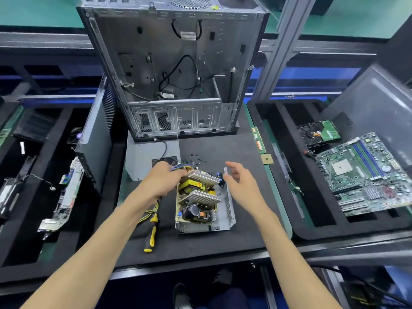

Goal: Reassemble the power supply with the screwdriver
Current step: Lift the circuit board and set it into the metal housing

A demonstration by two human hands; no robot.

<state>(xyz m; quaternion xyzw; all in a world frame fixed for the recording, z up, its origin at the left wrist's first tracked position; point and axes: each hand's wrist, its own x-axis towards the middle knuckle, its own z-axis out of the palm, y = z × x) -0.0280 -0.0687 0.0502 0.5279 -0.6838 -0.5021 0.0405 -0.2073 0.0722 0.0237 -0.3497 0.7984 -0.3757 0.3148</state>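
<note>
The opened power supply point(201, 201) lies on the black mat, its circuit board with silver heatsinks and yellow transformer sitting in the grey metal tray. My left hand point(161, 184) grips the bundle of coloured cables point(181, 167) at the board's far left corner. My right hand point(242, 178) hovers just right of the unit with fingers relaxed and apart, holding nothing. A yellow-and-black screwdriver point(152, 230) lies on the mat left of the unit, beside more yellow and black cables. Several small black screws point(197, 160) lie scattered beyond the board. The grey cover with its fan point(142, 161) lies behind my left hand.
An empty computer case point(176, 70) stands upright at the back of the mat. A black foam tray on the right holds a motherboard point(365, 175) and a hard drive point(321, 132). A foam tray on the left point(53, 152) holds a side panel and other parts.
</note>
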